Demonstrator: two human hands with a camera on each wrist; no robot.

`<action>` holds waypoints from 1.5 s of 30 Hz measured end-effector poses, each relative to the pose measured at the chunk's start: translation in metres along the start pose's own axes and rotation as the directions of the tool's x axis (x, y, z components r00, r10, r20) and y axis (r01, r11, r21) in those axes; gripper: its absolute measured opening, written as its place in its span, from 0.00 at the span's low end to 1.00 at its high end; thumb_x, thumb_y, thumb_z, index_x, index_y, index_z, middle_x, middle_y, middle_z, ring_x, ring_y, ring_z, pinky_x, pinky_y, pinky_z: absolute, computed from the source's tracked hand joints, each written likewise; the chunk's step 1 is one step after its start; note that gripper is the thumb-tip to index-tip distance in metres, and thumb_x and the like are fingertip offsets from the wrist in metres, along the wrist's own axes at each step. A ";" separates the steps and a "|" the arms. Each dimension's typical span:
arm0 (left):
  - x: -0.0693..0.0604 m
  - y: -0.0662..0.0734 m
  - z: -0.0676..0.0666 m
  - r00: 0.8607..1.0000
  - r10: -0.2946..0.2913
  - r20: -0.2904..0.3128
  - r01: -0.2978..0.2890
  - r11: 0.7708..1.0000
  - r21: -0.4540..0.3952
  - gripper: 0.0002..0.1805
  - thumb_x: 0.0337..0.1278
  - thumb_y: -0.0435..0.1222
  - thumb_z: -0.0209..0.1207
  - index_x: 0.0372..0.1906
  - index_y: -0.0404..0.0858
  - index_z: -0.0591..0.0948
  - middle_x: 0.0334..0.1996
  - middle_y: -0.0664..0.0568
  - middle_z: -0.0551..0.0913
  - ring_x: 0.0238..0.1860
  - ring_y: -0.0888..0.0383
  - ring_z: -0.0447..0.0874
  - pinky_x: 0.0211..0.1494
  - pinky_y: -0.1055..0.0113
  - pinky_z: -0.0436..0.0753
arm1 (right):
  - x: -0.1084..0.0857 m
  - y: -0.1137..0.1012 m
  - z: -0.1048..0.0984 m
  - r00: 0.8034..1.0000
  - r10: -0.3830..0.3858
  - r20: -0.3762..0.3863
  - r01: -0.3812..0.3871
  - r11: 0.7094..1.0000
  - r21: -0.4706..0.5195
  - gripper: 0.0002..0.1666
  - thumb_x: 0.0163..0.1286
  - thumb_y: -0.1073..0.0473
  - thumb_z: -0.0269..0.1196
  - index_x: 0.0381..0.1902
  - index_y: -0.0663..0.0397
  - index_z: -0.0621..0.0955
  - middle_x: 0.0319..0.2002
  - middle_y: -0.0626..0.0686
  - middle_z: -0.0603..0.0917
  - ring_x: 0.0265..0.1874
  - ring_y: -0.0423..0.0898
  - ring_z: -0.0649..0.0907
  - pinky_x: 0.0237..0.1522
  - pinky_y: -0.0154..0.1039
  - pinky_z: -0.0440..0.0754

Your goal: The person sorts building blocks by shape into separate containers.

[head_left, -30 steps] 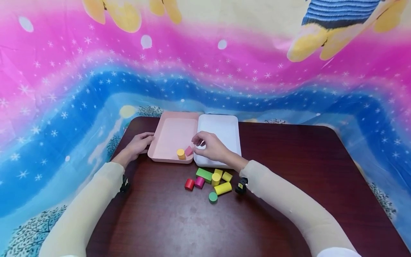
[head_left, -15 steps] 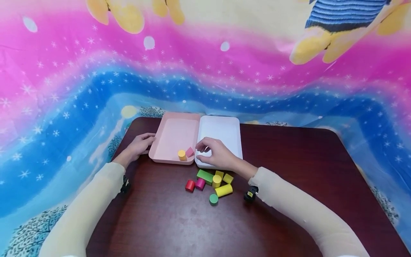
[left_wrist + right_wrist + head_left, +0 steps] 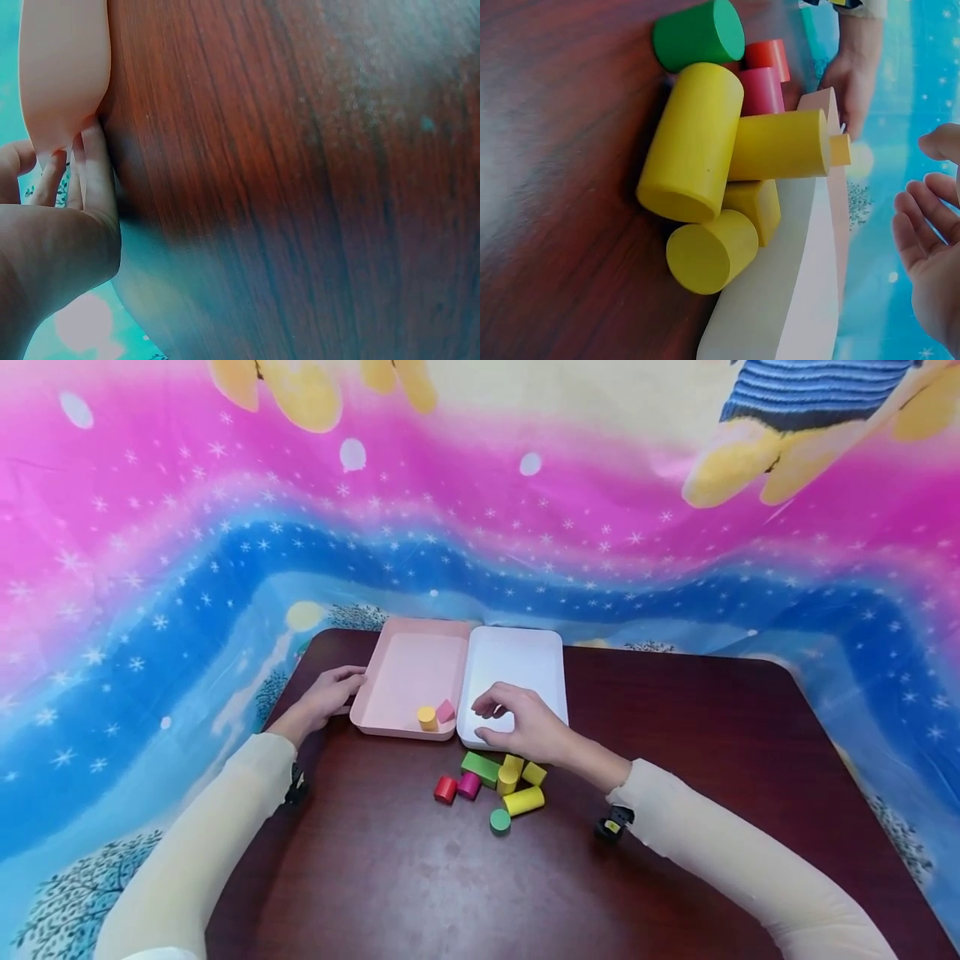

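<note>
In the head view, my left hand (image 3: pixel 324 700) touches the left edge of the pink tray (image 3: pixel 408 733), its fingers extended against the rim. The left wrist view shows those fingers (image 3: pixel 96 176) against the tray's side (image 3: pixel 66 75). My right hand (image 3: pixel 525 722) hovers over the near part of the white tray (image 3: pixel 517 652), fingers loosely bent, thumb apart, holding nothing. Inside the pink tray, near its right front corner, an orange-yellow cylinder (image 3: pixel 427 719) stands beside a pink block (image 3: pixel 446 711).
Before the trays lie a green block (image 3: pixel 481 768), a red cylinder (image 3: pixel 446 790), a magenta cylinder (image 3: pixel 468 786), a green cylinder (image 3: pixel 500 822) and several yellow pieces, one a long cylinder (image 3: pixel 523 801). A patterned cloth (image 3: pixel 480 543) hangs behind the table (image 3: pixel 420 877).
My right hand has moved right, away from the pink block and over the white tray, its fingers spreading wider. My left hand stays at the pink tray's edge.
</note>
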State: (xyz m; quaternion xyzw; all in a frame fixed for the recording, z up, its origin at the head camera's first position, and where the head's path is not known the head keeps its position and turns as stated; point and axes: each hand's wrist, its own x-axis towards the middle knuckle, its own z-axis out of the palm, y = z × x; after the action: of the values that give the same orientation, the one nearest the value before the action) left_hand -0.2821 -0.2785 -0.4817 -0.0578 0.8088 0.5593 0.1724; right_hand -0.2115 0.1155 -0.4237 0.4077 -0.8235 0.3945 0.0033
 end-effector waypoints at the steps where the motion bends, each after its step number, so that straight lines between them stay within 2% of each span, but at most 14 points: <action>1: 0.001 0.000 0.000 1.000 -0.001 0.000 0.001 1.000 0.000 0.31 0.85 0.48 0.49 0.83 0.42 0.65 0.73 0.38 0.72 0.69 0.42 0.77 0.69 0.47 0.80 | -0.003 -0.002 -0.002 1.000 -0.004 0.001 0.004 1.000 -0.003 0.18 0.68 0.59 0.75 0.53 0.57 0.84 0.48 0.57 0.86 0.46 0.53 0.86 0.52 0.48 0.88; 10: 0.002 -0.003 -0.001 1.000 0.009 0.021 -0.009 1.000 -0.018 0.31 0.85 0.48 0.49 0.84 0.43 0.63 0.72 0.38 0.73 0.69 0.42 0.76 0.68 0.47 0.81 | -0.024 -0.010 -0.012 1.000 -0.018 -0.015 0.018 0.999 -0.026 0.18 0.67 0.60 0.75 0.53 0.52 0.84 0.47 0.46 0.85 0.46 0.53 0.87 0.51 0.47 0.88; 18: 0.004 -0.006 -0.001 1.000 0.015 0.018 -0.015 1.000 -0.007 0.31 0.85 0.49 0.49 0.83 0.43 0.65 0.71 0.39 0.74 0.67 0.45 0.79 0.65 0.51 0.83 | -0.042 -0.006 -0.014 1.000 -0.003 -0.026 0.002 0.999 -0.039 0.18 0.66 0.61 0.76 0.53 0.50 0.85 0.47 0.44 0.85 0.47 0.49 0.86 0.53 0.49 0.87; 23: 0.007 -0.007 -0.002 1.000 0.017 0.018 -0.017 1.000 -0.006 0.30 0.85 0.48 0.49 0.82 0.42 0.66 0.71 0.39 0.74 0.67 0.44 0.78 0.67 0.48 0.82 | -0.053 -0.004 -0.016 0.999 0.021 -0.028 -0.022 0.999 -0.050 0.18 0.66 0.60 0.76 0.53 0.49 0.85 0.48 0.44 0.85 0.48 0.47 0.85 0.53 0.48 0.87; 25: 0.007 -0.006 -0.001 1.000 0.014 0.016 -0.013 1.000 -0.011 0.30 0.85 0.47 0.50 0.82 0.42 0.66 0.71 0.39 0.74 0.67 0.43 0.78 0.67 0.47 0.81 | -0.057 -0.005 -0.018 0.999 0.028 -0.023 -0.029 0.998 -0.047 0.18 0.67 0.60 0.76 0.53 0.49 0.84 0.48 0.44 0.85 0.48 0.48 0.85 0.53 0.51 0.87; 30: 0.001 -0.002 -0.002 1.000 0.007 0.020 -0.007 1.000 -0.019 0.31 0.85 0.48 0.50 0.83 0.43 0.64 0.73 0.38 0.72 0.70 0.41 0.75 0.70 0.44 0.78 | -0.062 -0.007 -0.020 0.999 0.039 -0.015 -0.040 0.998 -0.046 0.18 0.68 0.58 0.75 0.54 0.47 0.84 0.49 0.46 0.85 0.48 0.50 0.86 0.53 0.54 0.87; 35: -0.002 -0.001 -0.002 1.000 0.008 0.017 -0.007 1.000 -0.012 0.31 0.85 0.49 0.49 0.83 0.43 0.64 0.74 0.38 0.71 0.70 0.42 0.75 0.70 0.46 0.78 | -0.069 -0.012 -0.021 0.999 0.042 -0.016 -0.043 0.998 -0.048 0.18 0.67 0.58 0.76 0.54 0.45 0.84 0.49 0.46 0.86 0.49 0.47 0.86 0.54 0.50 0.87; 41: 0.001 -0.002 -0.001 1.000 0.014 0.007 -0.014 1.000 -0.012 0.31 0.85 0.48 0.49 0.83 0.43 0.65 0.73 0.39 0.72 0.69 0.43 0.76 0.69 0.47 0.80 | -0.078 -0.016 -0.019 0.997 0.073 -0.003 -0.073 0.997 -0.012 0.19 0.67 0.58 0.75 0.55 0.42 0.84 0.50 0.41 0.84 0.49 0.49 0.87 0.53 0.52 0.88; 45: 0.002 -0.004 -0.002 1.000 0.017 0.011 -0.017 1.000 -0.014 0.31 0.85 0.48 0.49 0.82 0.42 0.65 0.72 0.39 0.73 0.68 0.43 0.76 0.69 0.47 0.80 | -0.085 -0.017 -0.015 0.997 0.078 -0.005 -0.078 0.997 0.018 0.19 0.67 0.60 0.76 0.54 0.46 0.85 0.49 0.46 0.85 0.47 0.48 0.87 0.50 0.52 0.89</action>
State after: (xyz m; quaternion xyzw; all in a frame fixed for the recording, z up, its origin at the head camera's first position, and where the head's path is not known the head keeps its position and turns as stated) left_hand -0.2835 -0.2816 -0.4852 -0.0491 0.8043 0.5667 0.1717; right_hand -0.1480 0.1759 -0.4299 0.3740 -0.8353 0.4027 -0.0134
